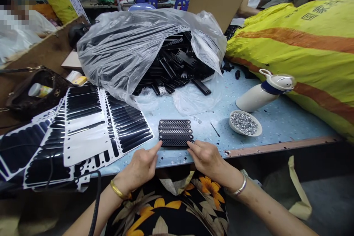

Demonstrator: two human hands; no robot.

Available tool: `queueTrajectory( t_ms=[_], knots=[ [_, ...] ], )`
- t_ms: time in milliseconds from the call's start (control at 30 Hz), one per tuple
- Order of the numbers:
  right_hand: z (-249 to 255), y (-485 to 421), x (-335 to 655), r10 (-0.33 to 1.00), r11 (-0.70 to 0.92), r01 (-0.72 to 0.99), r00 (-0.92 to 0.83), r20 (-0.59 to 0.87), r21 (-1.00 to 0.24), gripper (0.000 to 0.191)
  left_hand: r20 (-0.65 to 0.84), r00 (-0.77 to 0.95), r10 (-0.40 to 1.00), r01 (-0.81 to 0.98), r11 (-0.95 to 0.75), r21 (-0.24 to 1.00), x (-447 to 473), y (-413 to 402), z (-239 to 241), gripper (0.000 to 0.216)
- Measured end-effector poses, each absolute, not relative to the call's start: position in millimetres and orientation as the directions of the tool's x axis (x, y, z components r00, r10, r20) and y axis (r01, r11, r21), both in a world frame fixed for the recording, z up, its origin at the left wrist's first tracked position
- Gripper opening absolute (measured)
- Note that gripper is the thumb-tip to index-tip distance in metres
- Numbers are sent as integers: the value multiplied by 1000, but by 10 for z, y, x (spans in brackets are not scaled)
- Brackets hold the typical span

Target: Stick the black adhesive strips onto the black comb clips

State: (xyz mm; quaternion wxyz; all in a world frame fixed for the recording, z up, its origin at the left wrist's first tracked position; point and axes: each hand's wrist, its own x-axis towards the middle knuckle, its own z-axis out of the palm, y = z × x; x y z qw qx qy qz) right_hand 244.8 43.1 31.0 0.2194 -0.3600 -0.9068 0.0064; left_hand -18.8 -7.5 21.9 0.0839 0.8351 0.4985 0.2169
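Several black plastic strips with a mesh-patterned face [174, 131] lie side by side in a block near the table's front edge. Small silvery dots show at their ends. My left hand [142, 164] has its index fingertip against the left end of the nearest strip, the other fingers curled. At that strip's right end, my right hand [206, 156] has thumb and fingers pinched together; whatever is between them is too small to name. To the right stands a white bowl [259, 131] full of small shiny metal pieces [245, 122].
A clear plastic bag [118, 44] spills black plastic parts [177, 62] behind the strips. Sheets of black stickers [85, 118] spread on the left, near a brown handbag [20, 92]. A tilted white bottle [257, 94] leans by a large yellow sack [298, 40]. Other people are partly visible behind.
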Motion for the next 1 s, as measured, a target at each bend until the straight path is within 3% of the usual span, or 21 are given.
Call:
queueTrajectory(
  t_ms=[167, 367, 533, 767, 1000],
  knots=[
    [294, 433, 2460, 661, 736, 652, -633, 402, -184, 25, 185, 403, 896, 731, -437, 524, -215, -61, 258, 50],
    [304, 437, 2453, 664, 736, 649, -637, 392, -192, 25, 148, 400, 905, 708, -407, 577, -227, -45, 300, 52],
    [299, 440, 2453, 674, 728, 657, -635, 377, -195, 27, 151, 423, 894, 709, -430, 559, -257, -15, 271, 53],
    [337, 453, 2460, 660, 743, 641, -654, 371, -191, 24, 174, 498, 849, 750, -523, 405, -380, 39, 260, 51],
    [364, 454, 2457, 666, 739, 647, -657, 354, -190, 23, 179, 512, 840, 744, -538, 396, -372, 97, 277, 49]
  ],
)
